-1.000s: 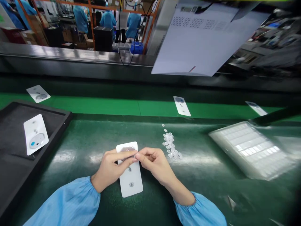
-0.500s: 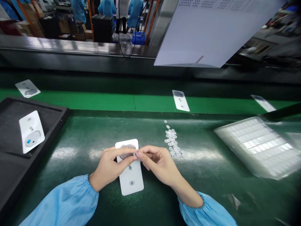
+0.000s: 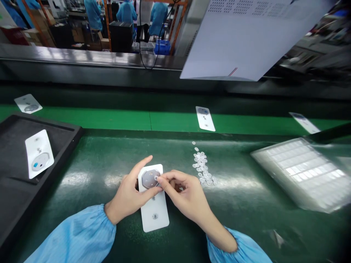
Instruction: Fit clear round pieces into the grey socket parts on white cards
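A white card (image 3: 155, 216) with a grey disc (image 3: 149, 179) at its far end lies on the dark green table between my hands. My left hand (image 3: 132, 193) is open over the card's left edge, its index finger raised and its thumb reaching across the card below the disc. Between thumb and index fingertip, my right hand (image 3: 183, 191) pinches a small clear ring (image 3: 156, 178) over the right side of the disc. A pile of similar small clear rings (image 3: 202, 166) lies beyond my right hand.
Another card (image 3: 40, 155) sits on the black tray (image 3: 78, 133) at the left. More cards, one of them near the middle (image 3: 205, 118), lie on the green belt (image 3: 117, 118). A clear compartment tray (image 3: 304, 171) is at right; a white panel (image 3: 227, 40) hangs above.
My left index finger has lifted away from the ring and spread from the thumb, uncovering the disc. My right hand still pinches the ring. Cards on the belt have shifted slightly left.
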Available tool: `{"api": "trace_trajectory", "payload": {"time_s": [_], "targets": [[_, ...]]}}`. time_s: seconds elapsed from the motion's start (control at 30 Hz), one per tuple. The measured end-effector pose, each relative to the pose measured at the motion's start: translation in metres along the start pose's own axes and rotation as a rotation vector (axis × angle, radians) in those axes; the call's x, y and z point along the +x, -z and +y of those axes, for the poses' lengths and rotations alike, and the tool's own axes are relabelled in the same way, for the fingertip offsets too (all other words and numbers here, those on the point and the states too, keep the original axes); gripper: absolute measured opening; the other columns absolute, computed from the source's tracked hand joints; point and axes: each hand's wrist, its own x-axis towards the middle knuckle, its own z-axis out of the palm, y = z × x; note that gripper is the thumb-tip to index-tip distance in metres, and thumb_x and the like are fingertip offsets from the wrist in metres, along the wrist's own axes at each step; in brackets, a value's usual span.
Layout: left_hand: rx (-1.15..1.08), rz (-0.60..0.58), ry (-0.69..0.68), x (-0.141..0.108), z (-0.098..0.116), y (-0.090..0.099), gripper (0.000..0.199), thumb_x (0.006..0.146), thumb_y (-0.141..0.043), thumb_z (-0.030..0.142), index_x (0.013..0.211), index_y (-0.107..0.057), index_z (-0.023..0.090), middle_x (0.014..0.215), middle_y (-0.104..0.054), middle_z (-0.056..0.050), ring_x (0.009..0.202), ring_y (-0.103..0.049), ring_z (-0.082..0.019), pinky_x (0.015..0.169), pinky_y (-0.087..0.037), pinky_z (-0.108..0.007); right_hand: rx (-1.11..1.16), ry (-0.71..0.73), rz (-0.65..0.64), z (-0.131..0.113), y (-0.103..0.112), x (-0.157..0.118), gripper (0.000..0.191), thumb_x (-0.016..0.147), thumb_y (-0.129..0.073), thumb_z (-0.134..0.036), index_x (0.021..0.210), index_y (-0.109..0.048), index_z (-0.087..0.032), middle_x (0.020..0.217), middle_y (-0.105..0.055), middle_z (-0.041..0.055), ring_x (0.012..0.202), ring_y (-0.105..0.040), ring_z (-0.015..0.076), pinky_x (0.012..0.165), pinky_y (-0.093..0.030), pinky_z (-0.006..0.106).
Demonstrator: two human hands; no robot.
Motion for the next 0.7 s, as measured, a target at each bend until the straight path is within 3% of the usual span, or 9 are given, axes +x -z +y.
{"api": "trace_trajectory", "payload": {"time_s": [0.17, 0.4, 0.47, 0.53, 0.6, 0.7], "targets": [[-0.061, -0.006, -0.004, 0.0, 0.001, 0.0, 0.093, 0.083, -0.082, 0.033, 0.159, -0.028, 0.027, 0.099, -0.072, -0.006, 0.077, -0.069, -0.02, 0.066, -0.06, -0.029, 0.002, -0.023, 0.007, 0.002, -0.001, -0.001, 0.028, 0.091, -0.067, -0.043, 0.081, -0.074, -0.017, 0.065, -0.064, 0.0022, 0.05, -0.048, 0.0102, 0.047, -0.036, 0.022], [-0.292, -0.072, 0.075, -0.001, 0.007, -0.001, 0.12, 0.082, -0.083, 0.029, 0.161, 0.007, 0.032, 0.083, -0.07, -0.001, 0.066, -0.063, -0.015, 0.06, -0.055, -0.023, -0.027, -0.06, 0.036, 0.006, 0.003, 0.005, 0.034, 0.084, -0.076, -0.048, 0.076, -0.067, -0.016, 0.061, -0.058, -0.0002, 0.054, -0.046, 0.0098, 0.048, -0.035, 0.021], [-0.353, -0.064, 0.1, -0.001, 0.009, -0.002, 0.117, 0.084, -0.082, 0.03, 0.161, 0.006, 0.032, 0.077, -0.068, 0.001, 0.061, -0.061, -0.013, 0.057, -0.053, -0.021, 0.02, -0.11, 0.03, 0.009, 0.004, 0.009, 0.038, 0.078, -0.082, -0.05, 0.083, -0.065, -0.016, 0.068, -0.062, 0.001, 0.057, -0.052, 0.0108, 0.049, -0.038, 0.02], [-0.373, -0.04, 0.119, 0.0, 0.01, -0.002, 0.113, 0.084, -0.082, 0.033, 0.162, -0.001, 0.03, 0.077, -0.067, 0.001, 0.061, -0.062, -0.013, 0.056, -0.053, -0.021, 0.137, -0.166, -0.071, 0.012, 0.006, 0.014, 0.045, 0.076, -0.082, -0.055, 0.089, -0.066, -0.015, 0.072, -0.065, 0.0029, 0.059, -0.057, 0.0121, 0.05, -0.044, 0.021], [-0.396, 0.003, 0.148, 0.003, 0.012, -0.001, 0.107, 0.082, -0.084, 0.036, 0.162, -0.014, 0.025, 0.08, -0.068, -0.001, 0.064, -0.064, -0.014, 0.058, -0.055, -0.022, 0.279, -0.193, -0.202, 0.014, 0.007, 0.017, 0.051, 0.081, -0.075, -0.064, 0.089, -0.067, -0.013, 0.07, -0.066, 0.0048, 0.058, -0.06, 0.0133, 0.052, -0.049, 0.023], [-0.448, 0.071, 0.205, 0.009, 0.014, 0.002, 0.095, 0.077, -0.087, 0.042, 0.153, -0.036, 0.016, 0.084, -0.069, -0.004, 0.067, -0.066, -0.016, 0.059, -0.057, -0.024, 0.408, -0.2, -0.297, 0.016, 0.011, 0.016, 0.064, 0.09, -0.056, -0.074, 0.089, -0.069, -0.012, 0.075, -0.068, 0.0093, 0.061, -0.065, 0.0158, 0.05, -0.052, 0.024]]}}
